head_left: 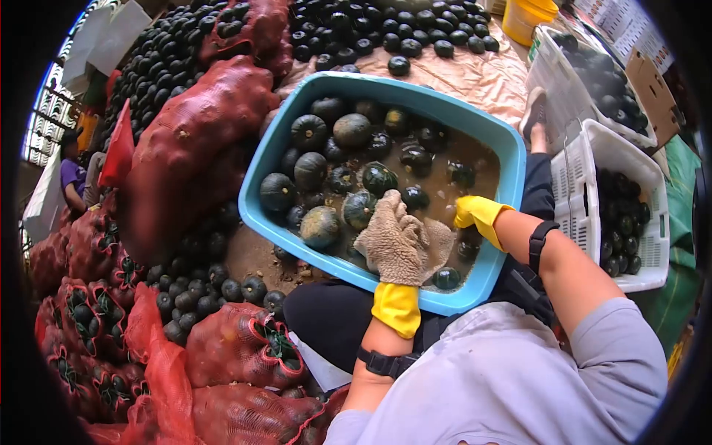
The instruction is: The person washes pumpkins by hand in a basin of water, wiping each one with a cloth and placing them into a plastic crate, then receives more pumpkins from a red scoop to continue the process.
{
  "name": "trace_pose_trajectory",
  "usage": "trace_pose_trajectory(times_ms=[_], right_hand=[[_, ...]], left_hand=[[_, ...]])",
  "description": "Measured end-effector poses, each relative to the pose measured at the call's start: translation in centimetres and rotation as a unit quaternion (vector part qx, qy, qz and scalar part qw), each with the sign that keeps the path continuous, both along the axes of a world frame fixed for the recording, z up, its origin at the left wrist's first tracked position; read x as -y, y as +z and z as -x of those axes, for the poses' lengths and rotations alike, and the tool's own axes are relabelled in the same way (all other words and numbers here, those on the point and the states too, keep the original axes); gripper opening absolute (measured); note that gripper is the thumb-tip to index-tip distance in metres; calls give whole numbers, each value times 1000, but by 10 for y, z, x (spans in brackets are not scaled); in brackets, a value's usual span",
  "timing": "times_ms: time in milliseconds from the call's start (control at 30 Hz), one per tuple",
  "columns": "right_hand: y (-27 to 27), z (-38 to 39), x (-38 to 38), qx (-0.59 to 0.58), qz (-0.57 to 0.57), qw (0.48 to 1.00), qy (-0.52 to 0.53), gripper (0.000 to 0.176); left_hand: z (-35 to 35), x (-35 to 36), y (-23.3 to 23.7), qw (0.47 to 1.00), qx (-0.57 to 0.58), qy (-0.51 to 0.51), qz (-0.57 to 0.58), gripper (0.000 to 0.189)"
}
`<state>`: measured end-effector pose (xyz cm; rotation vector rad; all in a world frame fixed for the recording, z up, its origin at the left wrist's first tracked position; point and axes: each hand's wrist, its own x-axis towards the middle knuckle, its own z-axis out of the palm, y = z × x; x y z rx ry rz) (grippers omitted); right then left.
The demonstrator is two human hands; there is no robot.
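Note:
A blue tub (258, 167) holds muddy water and many dark green squashes. My left hand (393, 241), in a brown textured mitt over a yellow glove, is over the water near the tub's front side. Its fingers are bent, close to a wet green squash (359, 209) and a round one (379, 178); whether it grips anything is unclear. My right hand (475, 213), in a yellow glove, reaches into the tub from the right. Its fingers are hidden in the brown water. A paler, mottled squash (320, 227) floats at the front left.
Red mesh sacks (211, 111) lie to the left, with loose squashes (194, 295) beside them. White crates (653, 222) with squashes stand on the right. A yellow bucket (528, 18) is at the back. A person (73, 178) is at the far left.

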<state>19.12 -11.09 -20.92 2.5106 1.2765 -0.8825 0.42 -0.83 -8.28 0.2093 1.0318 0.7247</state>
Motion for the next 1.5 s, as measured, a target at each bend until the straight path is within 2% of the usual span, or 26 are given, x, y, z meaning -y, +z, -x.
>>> trace_pose_trajectory(times_ms=[67, 133, 167, 200, 233, 333, 433, 467, 500, 533, 567, 600, 667, 733, 767, 800, 867, 967, 1033, 1100, 1200, 1267, 1333, 1400, 1467, 1500], right_hand=[[15, -10, -3, -81, -32, 993, -73, 62], [56, -8, -7, -242, -102, 935, -236, 67], [-11, -31, 2, -379, -235, 872, -203, 62], [33, -13, -1, -627, -293, 687, -222, 56], [95, 40, 0, -599, -404, 615, -316, 42], [99, 84, 5, -487, -470, 727, -118, 51], [88, 99, -22, -316, -617, 719, -51, 48], [87, 89, -37, -48, -676, 733, 54, 49], [88, 81, -51, -203, -615, 749, -138, 49], [90, 76, -58, -343, -516, 717, -319, 50], [91, 86, -51, -361, -513, 706, -329, 50], [73, 96, -38, -177, -616, 755, -137, 53], [90, 129, -3, -344, -586, 723, -126, 53], [114, 119, 0, -224, -621, 749, 62, 51], [95, 106, -13, -290, -652, 700, 32, 50], [85, 93, -24, -140, -673, 726, 16, 52], [96, 98, -34, -313, -598, 694, -249, 54], [143, 113, -1, -441, -521, 729, -46, 51], [148, 91, -4, -416, -476, 773, -55, 44], [109, 75, -32, -207, -485, 849, -29, 37], [126, 124, -9, -87, -600, 792, 70, 41], [123, 130, -10, -322, -577, 741, -117, 42], [129, 132, -15, -499, -476, 619, -376, 43], [96, 136, -33, -476, -593, 479, -438, 42], [73, 116, -27, -303, -600, 707, -222, 53], [91, 100, -14, -255, -556, 787, -78, 59]], left_hand=[[9, -4, -34, 995, 87, -17, -35, 24], [14, 5, -35, 939, -87, -64, -326, 27], [13, 7, -36, 914, -139, -62, -377, 29], [10, 9, -36, 957, -93, -38, -272, 32], [11, 10, -35, 985, -39, -19, -165, 35], [25, -5, 3, 947, -139, -87, -275, 47], [36, 8, 55, 733, -364, -221, -530, 63], [38, 16, 65, 632, -425, -263, -592, 69], [32, 21, 69, 570, -479, -274, -608, 69], [27, 26, 53, 676, -365, -249, -590, 71], [23, 29, 26, 763, -243, -217, -558, 73], [33, 24, 29, 746, -272, -244, -557, 74], [53, 13, 36, 704, -328, -299, -554, 76], [52, 10, 10, 672, -336, -261, -605, 74], [44, 13, -3, 658, -335, -239, -631, 74], [38, 22, -9, 643, -335, -221, -652, 73], [16, 27, 16, 601, -348, -251, -675, 71], [36, -10, 39, 536, -254, -292, -750, 88], [37, 1, 10, 629, -245, -258, -691, 72], [29, 8, -19, 695, -240, -229, -638, 56], [39, 9, -24, 743, -161, -250, -599, 60], [35, 8, -54, 865, -32, -277, -418, 66], [39, 14, -47, 847, -100, -263, -450, 70], [37, 23, -27, 634, -340, -195, -667, 72], [29, 34, -7, 694, -297, -143, -640, 81], [36, 29, -5, 649, -290, -137, -689, 85]])
